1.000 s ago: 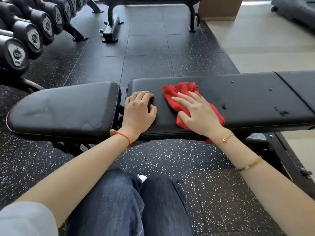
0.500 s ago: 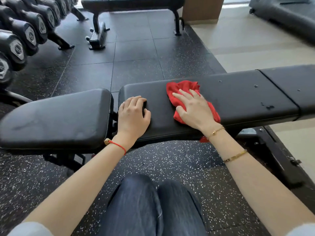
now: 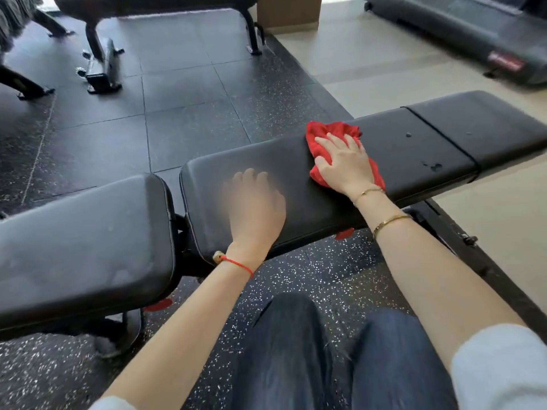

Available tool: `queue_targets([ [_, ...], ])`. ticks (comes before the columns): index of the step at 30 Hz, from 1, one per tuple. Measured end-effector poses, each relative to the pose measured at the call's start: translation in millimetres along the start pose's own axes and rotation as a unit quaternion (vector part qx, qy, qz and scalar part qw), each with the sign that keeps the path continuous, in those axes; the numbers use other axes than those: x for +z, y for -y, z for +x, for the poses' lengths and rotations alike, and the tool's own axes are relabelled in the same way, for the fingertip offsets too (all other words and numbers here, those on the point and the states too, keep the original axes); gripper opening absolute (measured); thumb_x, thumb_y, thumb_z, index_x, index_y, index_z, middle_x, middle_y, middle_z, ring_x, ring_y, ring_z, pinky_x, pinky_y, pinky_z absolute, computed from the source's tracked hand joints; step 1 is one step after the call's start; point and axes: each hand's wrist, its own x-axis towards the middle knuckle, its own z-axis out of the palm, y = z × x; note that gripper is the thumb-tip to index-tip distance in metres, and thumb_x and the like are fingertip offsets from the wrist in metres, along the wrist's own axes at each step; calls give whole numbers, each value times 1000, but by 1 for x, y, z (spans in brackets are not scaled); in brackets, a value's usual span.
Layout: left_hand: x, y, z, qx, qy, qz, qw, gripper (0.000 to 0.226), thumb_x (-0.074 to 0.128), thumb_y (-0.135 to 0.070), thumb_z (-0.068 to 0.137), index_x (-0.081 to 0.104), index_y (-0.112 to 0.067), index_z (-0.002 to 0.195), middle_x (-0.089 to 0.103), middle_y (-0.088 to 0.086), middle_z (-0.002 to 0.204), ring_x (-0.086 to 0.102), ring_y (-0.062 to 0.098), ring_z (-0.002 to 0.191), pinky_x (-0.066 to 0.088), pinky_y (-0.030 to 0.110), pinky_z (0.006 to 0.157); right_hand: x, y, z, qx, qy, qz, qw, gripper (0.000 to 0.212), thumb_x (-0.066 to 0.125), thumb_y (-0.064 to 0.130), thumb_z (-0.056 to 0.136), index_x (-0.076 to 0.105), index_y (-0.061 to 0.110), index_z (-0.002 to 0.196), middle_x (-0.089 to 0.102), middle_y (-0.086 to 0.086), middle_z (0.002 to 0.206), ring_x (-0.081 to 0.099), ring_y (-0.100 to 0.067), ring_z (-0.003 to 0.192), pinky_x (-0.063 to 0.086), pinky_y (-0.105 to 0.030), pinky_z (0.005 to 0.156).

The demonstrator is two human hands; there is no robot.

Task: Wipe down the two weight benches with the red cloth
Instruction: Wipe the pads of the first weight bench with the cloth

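Observation:
A black padded weight bench runs across the view in front of me, with a separate seat pad at its left end. My right hand lies flat with spread fingers on the red cloth, pressing it onto the long pad. My left hand, blurred by motion, rests on the same pad near its left end, fingers loosely bent and holding nothing. Wet spots mark the pad to the right of the cloth. A second black bench stands at the back.
Black speckled rubber floor lies under the benches and a beige floor to the right. The far bench's metal foot stands at the back left. A treadmill sits at the top right. My knees in dark jeans are below the bench.
My right hand has slid the red cloth to the right along the long pad. My left hand has shifted right from the pad's left corner. The view has turned to the right.

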Motion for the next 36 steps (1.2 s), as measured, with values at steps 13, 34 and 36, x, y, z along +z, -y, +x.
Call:
queue_targets([
  [13,3,-4,-2,-6,8,22,1000,46,41,-35,95,48,-15,136,42,9,147,32,31,139,17,52,119,-13,2,-60,-205,29,1,978,54,50,33,92,41,34,145,34,9,155,24,-21,146,10,-36,122],
  [34,11,-30,-5,-101,-76,-14,992,37,54,-30,91,58,-18,126,53,2,142,39,24,138,22,47,119,-10,-35,-1,-343,72,22,936,52,45,37,94,39,36,145,32,9,157,22,-23,146,9,-39,122],
  [36,11,-30,-6,-97,-89,-10,991,37,56,-30,91,60,-18,125,56,3,138,43,25,134,27,47,117,-13,-59,-3,-350,71,35,933,52,46,36,93,40,38,144,34,11,155,22,-21,146,10,-40,122],
])
